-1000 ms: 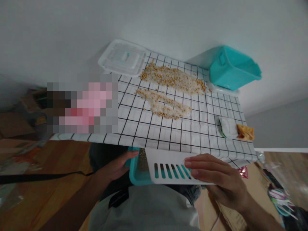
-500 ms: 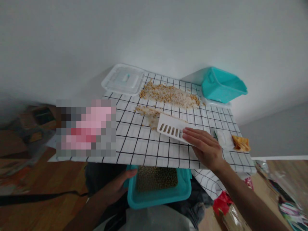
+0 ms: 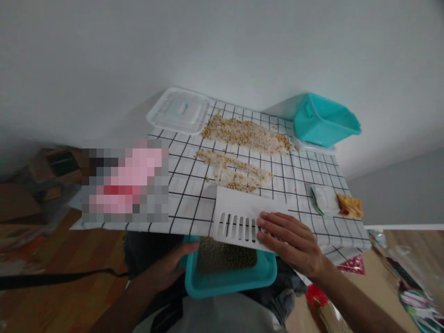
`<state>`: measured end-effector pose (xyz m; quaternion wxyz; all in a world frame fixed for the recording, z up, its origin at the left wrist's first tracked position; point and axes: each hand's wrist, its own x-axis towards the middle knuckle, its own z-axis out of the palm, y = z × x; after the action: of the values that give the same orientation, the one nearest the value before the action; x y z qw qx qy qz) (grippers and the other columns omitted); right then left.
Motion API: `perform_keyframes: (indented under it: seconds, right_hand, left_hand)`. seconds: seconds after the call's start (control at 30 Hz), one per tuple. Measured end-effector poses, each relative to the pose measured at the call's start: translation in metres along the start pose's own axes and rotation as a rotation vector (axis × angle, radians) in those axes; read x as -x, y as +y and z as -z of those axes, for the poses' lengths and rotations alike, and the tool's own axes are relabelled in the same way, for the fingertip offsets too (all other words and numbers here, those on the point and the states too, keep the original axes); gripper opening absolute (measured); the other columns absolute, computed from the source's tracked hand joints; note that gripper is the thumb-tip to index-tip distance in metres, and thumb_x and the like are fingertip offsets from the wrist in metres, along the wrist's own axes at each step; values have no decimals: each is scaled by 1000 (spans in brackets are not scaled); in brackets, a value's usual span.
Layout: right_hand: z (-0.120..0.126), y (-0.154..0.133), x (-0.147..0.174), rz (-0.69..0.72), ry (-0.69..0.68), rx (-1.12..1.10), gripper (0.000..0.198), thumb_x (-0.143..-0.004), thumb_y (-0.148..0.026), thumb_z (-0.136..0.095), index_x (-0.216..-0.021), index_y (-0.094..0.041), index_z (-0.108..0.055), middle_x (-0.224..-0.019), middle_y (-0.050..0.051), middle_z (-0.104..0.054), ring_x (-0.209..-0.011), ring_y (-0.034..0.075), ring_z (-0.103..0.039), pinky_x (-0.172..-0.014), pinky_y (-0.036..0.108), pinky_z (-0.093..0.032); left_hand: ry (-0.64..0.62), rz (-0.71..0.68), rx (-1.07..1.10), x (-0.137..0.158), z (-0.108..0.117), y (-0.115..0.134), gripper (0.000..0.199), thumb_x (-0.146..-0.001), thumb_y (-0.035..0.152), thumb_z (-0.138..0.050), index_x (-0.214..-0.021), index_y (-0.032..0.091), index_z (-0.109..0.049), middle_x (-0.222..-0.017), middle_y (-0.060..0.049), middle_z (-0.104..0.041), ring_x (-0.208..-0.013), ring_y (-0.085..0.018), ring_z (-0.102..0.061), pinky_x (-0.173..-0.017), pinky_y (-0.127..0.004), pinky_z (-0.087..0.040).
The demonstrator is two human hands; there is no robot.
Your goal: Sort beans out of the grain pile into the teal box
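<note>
No lettering, number or sign is legible here.

Dim, grey light — soft shadow (image 3: 286,105) on the wall (image 3: 222,46) beside the bin (image 3: 317,130) at the back right corner of the table (image 3: 187,203), pixelation over its left edge.

Single head-worn view, wide; looks forward and steeply down from above. Checked tabletop (image 3: 194,210) spans centre at middle range; wall (image 3: 222,46) stands behind, at 12 o'clock. Nearest: person's clothed torso (image 3: 218,314) at 6 o'clock, left hand (image 3: 176,260) at 7, right hand (image 3: 294,238) at 4. Wooden floor (image 3: 65,259) shows below table level, at 8 o'clock.
</note>
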<state>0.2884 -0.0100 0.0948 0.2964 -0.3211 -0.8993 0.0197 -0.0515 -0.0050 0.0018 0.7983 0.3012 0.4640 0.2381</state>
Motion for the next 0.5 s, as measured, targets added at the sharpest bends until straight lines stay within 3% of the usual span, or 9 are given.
perform_keyframes:
  seconds: [0.2, 0.37, 0.5]
  right_hand:
    - [-3, 15, -2, -191, 103, -125, 47, -90, -4, -50, -133, -21, -58, -131, 10, -64, -126, 24, -57, -97, 48, -55]
    - [2, 11, -3, -144, 61, -134, 41, -91, -9, -53, -130, -21, -61, -127, 9, -67, -125, 24, -59, -96, 47, -56]
    - [7, 6, -1, -131, 87, -113, 44, -89, -8, -57, -130, -23, -60, -126, 7, -68, -123, 24, -60, -95, 47, -57]
  left_hand:
    - [72, -58, -179, -2, 3, -7, 25, -61, 14, -80, -83, 28, -78, -88, -2, -79, -107, -35, -67, -103, -42, -47]
    - [91, -122, -260, -1, 12, -13, 30, -64, 17, -82, -91, 28, -79, -101, -2, -78, -115, -32, -63, -110, -39, -40]
    - [57, -116, -210, -1, 8, -12, 28, -66, 16, -80, -91, 27, -78, -98, -2, -79, -112, -33, -64, -107, -42, -44]
